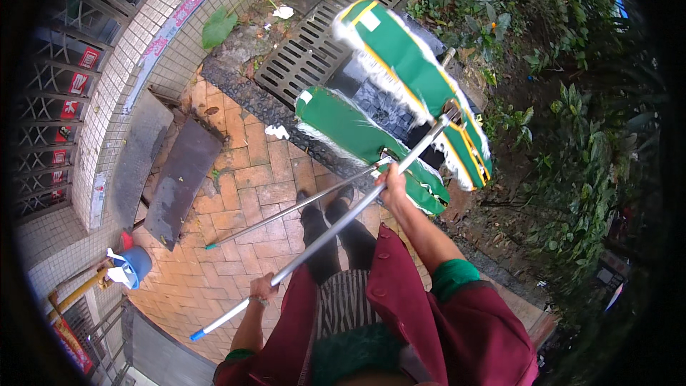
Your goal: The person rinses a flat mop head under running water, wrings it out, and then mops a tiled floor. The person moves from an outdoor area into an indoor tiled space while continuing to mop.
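Observation:
Both of my hands grip the silver handle [316, 245] of a flat dust mop, which slants across my body. My left hand [263, 287] is closed around it near its blue end cap. Closer to the mop head, my right hand [394, 183] holds the same pole. The raised mop head [404, 67] has a green backing with yellow trim and a white fringe. A second green mop head [348, 126] lies lower, partly over the dark paving edge. Its thinner handle [289, 209] runs down-left over the bricks.
A metal drain grate [305, 37] lies beyond the mops. Plants [584, 166] and soil border the right side. Two dark boards [185, 177] rest by the tiled wall [115, 64] at left. A blue bucket [138, 267] stands on the brick paving [177, 300].

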Available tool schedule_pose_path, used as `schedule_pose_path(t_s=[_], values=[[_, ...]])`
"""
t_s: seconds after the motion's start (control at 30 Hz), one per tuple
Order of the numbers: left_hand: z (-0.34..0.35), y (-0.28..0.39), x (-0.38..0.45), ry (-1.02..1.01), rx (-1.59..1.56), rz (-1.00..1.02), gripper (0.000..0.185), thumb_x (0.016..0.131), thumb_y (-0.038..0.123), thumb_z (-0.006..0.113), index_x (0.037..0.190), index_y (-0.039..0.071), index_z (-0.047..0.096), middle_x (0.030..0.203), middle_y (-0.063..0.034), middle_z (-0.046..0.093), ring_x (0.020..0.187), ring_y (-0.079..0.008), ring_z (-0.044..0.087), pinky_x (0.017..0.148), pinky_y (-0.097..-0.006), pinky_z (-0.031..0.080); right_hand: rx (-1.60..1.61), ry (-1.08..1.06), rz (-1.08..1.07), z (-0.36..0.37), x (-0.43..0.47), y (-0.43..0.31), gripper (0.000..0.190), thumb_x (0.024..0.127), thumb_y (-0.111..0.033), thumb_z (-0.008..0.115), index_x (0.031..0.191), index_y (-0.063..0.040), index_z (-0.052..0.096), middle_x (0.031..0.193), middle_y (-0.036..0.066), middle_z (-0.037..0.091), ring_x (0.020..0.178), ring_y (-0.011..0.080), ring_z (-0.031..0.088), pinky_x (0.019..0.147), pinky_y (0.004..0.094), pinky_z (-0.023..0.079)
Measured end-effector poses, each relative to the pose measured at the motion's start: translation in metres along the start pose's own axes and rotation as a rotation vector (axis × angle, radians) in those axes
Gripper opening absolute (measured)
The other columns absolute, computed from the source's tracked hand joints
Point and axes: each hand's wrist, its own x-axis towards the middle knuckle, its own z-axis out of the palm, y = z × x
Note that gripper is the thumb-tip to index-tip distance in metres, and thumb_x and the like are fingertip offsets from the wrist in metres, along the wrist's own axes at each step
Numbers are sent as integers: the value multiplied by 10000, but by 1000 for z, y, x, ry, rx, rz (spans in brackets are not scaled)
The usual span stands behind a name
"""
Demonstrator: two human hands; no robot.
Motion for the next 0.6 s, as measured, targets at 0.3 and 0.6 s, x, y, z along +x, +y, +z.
schedule_pose_path(t_s=[0.3,0.6], values=[[30,-83,-129,-155,-219,-267,213,748,362,646,882,198,663,801,-120,680,787,-349,657,695,-432,528,-70,112,282,-29,-59,154,241,873,-261,550,798,-44,476,602,60,444,497,200,442,437,339,402],[68,-120,-72,-186,15,-308,221,783,356,648,869,154,623,818,-123,683,779,-358,660,689,-474,515,-610,-152,431,-54,-13,213,422,885,-360,603,1193,-101,476,1068,134,584,1003,293,585,788,485,490]])
